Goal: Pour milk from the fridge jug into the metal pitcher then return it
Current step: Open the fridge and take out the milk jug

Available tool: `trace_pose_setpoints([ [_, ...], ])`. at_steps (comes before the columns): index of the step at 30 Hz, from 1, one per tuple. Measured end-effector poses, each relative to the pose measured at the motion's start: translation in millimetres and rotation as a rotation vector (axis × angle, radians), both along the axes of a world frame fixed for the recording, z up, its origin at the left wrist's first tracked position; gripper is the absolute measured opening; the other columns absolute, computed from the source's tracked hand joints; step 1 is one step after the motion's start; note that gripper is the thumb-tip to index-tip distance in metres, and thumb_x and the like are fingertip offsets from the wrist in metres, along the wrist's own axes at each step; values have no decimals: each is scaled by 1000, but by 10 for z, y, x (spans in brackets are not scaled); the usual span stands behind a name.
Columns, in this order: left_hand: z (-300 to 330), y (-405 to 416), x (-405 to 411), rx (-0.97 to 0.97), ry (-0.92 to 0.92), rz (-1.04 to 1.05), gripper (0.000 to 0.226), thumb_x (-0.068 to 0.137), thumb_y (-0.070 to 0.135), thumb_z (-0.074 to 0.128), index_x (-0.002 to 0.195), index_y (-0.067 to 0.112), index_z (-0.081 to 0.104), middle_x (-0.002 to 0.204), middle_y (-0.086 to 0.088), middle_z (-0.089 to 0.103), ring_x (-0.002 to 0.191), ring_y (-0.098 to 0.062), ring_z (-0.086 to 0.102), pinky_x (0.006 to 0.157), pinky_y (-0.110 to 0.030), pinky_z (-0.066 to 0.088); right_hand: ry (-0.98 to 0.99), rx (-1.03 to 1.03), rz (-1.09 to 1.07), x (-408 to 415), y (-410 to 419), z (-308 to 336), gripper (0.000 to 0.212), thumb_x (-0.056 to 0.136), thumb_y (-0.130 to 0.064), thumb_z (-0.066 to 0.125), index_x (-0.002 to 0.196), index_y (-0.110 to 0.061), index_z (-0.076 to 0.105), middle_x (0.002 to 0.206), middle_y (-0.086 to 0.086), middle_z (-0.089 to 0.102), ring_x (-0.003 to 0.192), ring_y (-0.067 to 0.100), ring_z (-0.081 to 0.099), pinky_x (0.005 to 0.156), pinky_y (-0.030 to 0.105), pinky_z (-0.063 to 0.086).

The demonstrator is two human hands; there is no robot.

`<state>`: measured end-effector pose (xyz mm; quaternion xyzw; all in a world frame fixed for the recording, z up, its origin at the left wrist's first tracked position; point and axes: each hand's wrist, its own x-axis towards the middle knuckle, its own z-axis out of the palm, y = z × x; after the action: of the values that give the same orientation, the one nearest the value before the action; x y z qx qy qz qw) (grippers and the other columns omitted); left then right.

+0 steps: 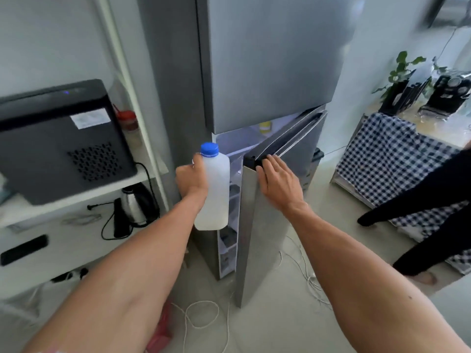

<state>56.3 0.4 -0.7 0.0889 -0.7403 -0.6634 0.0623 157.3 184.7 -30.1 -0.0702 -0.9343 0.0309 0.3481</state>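
A white plastic milk jug with a blue cap is upright in my left hand, which grips its handle side. The jug hangs in front of the narrow gap of the grey fridge. The lower fridge door stands partly ajar. My right hand lies on that door's top corner, fingers spread over its edge. Shelves show dimly inside the gap. The metal pitcher is not in view.
A black appliance sits on a white shelf unit at left, with a steel kettle below. White cords trail over the floor. At right stand a checked-cloth table and another person's dark sleeves.
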Motion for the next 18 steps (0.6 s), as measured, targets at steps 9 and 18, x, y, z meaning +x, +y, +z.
trace_pose_setpoints([
  [9,150,-188,-189,10,-20,143,47,90,32,57,58,14,27,57,-1,31,52,-20,29,49,-31,24,-200,-110,74,-719,-185,-52,50,109,-29,40,151,-2,44,159,13,42,151,30,32,117,44,39],
  [18,235,-211,-241,25,-4,183,37,89,32,54,65,15,32,68,-5,37,62,-23,36,58,-33,30,-386,-111,109,-1118,-249,-71,66,109,-34,32,164,-7,7,172,6,3,158,23,-2,121,43,31],
])
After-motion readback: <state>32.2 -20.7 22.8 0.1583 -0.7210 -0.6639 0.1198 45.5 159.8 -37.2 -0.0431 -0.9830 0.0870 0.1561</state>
